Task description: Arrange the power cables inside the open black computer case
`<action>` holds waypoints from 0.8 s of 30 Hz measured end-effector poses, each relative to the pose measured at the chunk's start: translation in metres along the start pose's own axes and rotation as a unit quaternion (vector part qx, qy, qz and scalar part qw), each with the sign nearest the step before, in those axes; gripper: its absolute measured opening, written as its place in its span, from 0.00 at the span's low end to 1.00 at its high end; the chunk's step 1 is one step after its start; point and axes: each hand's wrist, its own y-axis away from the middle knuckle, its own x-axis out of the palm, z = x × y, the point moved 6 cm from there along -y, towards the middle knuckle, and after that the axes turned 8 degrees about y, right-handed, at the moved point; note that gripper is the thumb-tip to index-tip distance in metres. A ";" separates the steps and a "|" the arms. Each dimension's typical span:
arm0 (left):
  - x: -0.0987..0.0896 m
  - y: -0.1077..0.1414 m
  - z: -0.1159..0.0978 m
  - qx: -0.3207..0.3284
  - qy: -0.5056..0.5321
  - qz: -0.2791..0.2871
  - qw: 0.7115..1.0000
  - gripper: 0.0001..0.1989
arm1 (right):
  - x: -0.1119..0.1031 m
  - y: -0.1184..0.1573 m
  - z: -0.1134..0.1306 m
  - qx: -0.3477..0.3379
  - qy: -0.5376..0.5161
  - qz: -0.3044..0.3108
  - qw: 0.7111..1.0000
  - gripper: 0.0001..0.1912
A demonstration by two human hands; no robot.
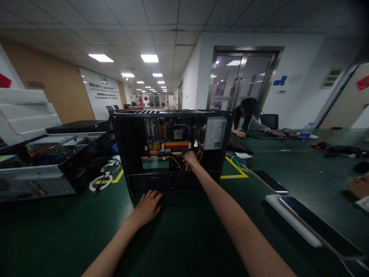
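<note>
An open black computer case (175,182) stands in front of me on the green table, its inside facing me. A motherboard (170,132) with red and yellow memory slots is mounted in it, and a power supply (215,132) sits at its upper right. My right hand (190,158) reaches inside below the power supply, fingers closed around its bundled cables (200,155); the exact wire held is hard to make out. A thin yellow wire (174,161) hangs beside the fingertips. My left hand (148,206) lies on the table with fingers apart, touching the case's lower edge.
Another opened computer case (69,165) lies at left beside coiled white cable (100,182). Phones (269,181) and a white slab-shaped device (291,219) lie to the right. Across the table a person (250,119) sits near a bottle (307,130); another person's hand (360,187) shows at far right.
</note>
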 end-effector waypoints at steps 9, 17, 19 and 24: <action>0.002 0.000 0.001 -0.003 0.009 0.002 1.000 0.21 | 0.026 0.005 0.010 -0.063 0.173 0.130 0.974 0.07; -0.001 0.001 0.000 -0.003 0.008 -0.001 1.000 0.21 | 0.046 0.022 0.020 -0.115 0.288 0.246 0.918 0.10; 0.000 0.000 0.000 -0.003 0.010 -0.001 1.000 0.21 | 0.051 0.026 0.024 -0.158 0.329 0.271 0.891 0.08; 0.000 0.000 0.000 0.000 0.013 0.001 1.000 0.21 | 0.062 0.028 0.022 -0.200 0.367 0.332 0.846 0.13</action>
